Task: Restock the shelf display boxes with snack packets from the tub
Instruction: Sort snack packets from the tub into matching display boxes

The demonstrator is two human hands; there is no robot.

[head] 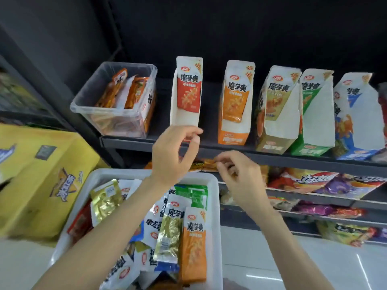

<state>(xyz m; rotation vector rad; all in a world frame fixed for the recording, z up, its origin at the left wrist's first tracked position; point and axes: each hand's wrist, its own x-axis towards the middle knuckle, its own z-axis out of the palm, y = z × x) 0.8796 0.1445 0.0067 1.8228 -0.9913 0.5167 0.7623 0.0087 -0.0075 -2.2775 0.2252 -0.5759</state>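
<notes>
A white tub [217, 208] below the shelf holds several snack packets, among them an orange packet [193, 248], a gold one [169, 237] and a green one [191, 195]. On the shelf stands a red display box [174, 101] with one red packet [189, 91] upright inside. My left hand [174, 152] grips the front lip of this box between thumb and fingers. My right hand [237, 174] hovers just under the shelf edge, fingers loosely curled, with nothing seen in it. To the right stand the orange box [233, 139], the olive box [272, 143], the green box [310, 150] and the blue box [356, 152].
A clear plastic bin [83, 105] of orange packets sits at the shelf's left end. A yellow carton [41, 174] stands left of the tub. Lower shelves [314, 198] at right carry chip bags. The black shelf edge [293, 159] runs between my hands.
</notes>
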